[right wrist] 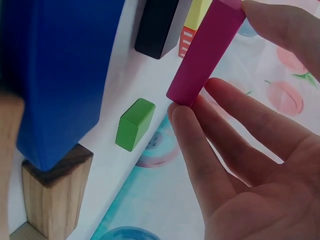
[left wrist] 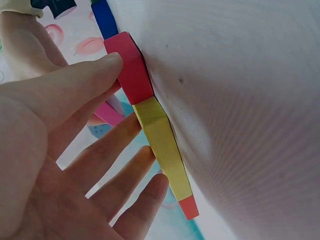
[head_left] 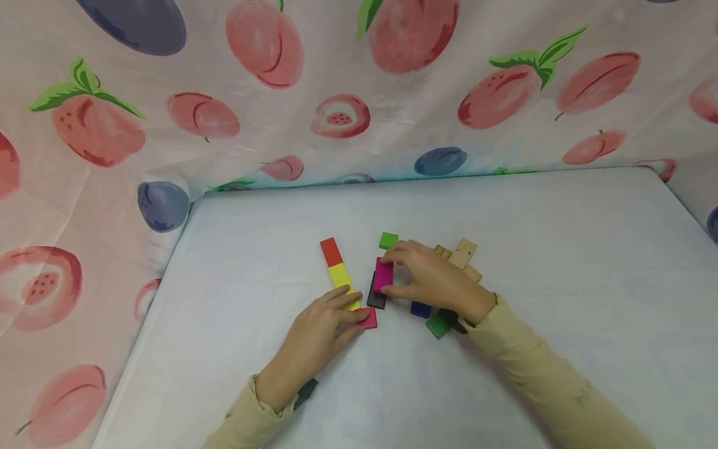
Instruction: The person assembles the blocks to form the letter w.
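Positioning magenta block (head_left: 383, 274), seemingly: right hand (head_left: 432, 274) pinches its ends between thumb and fingertips, black block (head_left: 377, 302) left of that hand. Left hand (head_left: 318, 327) pinches pinkish-red block (left wrist: 134, 70), other fingers extended along yellow block (head_left: 339, 274). Next move likely calls for steady lowering.

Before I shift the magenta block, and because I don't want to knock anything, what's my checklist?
1. Right hand pinches the magenta block by its ends: ok.
2. Left hand touches the yellow section and pinkish-red block: ok.
3. Red block meets the yellow section end to end: ok.
4. Black block fully visible in the head view: not ok, partly covered by the magenta block.
5. Small green block apart from the magenta block: ok.
6. Right sleeve clear of the nearby green block: cannot tell.
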Demonstrator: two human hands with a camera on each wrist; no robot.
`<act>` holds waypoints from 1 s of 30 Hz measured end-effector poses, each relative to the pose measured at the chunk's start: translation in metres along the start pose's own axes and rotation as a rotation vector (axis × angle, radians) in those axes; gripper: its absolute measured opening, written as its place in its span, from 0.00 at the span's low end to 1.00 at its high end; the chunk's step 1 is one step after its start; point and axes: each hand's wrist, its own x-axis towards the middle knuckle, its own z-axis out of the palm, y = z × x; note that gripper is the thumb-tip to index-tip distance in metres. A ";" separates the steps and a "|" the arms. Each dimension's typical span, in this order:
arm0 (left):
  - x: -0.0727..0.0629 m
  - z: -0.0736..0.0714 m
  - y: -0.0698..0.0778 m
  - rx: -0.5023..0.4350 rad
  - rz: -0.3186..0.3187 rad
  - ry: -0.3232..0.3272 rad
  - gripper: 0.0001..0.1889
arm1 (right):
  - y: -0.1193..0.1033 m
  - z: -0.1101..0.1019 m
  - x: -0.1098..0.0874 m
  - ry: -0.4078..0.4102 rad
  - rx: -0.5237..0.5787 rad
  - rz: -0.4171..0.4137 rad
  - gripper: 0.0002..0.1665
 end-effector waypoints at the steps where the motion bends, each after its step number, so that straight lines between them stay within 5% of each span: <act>1: 0.000 0.000 0.000 -0.002 -0.001 0.001 0.15 | 0.000 0.000 0.001 -0.002 0.001 0.005 0.27; 30: 0.000 0.000 0.000 -0.018 -0.009 0.002 0.15 | 0.015 0.003 0.021 0.007 -0.002 0.061 0.27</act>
